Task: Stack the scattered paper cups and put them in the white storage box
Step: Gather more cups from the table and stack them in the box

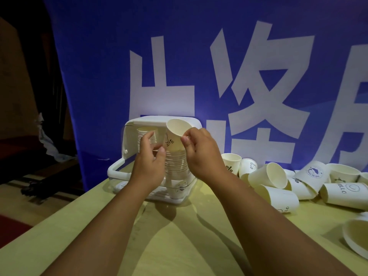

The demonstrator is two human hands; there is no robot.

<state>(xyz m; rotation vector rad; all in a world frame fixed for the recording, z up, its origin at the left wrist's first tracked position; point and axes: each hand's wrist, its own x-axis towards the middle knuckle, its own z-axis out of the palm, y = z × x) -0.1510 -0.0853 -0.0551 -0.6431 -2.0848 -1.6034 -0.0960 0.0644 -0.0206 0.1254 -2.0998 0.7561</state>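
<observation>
**Paper cups (pixel 267 177): crooked-jam risk**

White storage box (pixel 129 140) mid-frame. Stack (pixel 176 166) at its front, L hand (pixel 148 168) grip curled round it. Top cup (pixel 175 134) tilted, R hand (pixel 201 154) grip pinching rim. Pushed down askew, it could wedge or topple stack.

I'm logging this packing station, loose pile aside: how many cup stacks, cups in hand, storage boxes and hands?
Cup stacks: 2
Cup in hand: 1
White storage box: 1
Left hand and right hand: 2
Total: 6
</observation>
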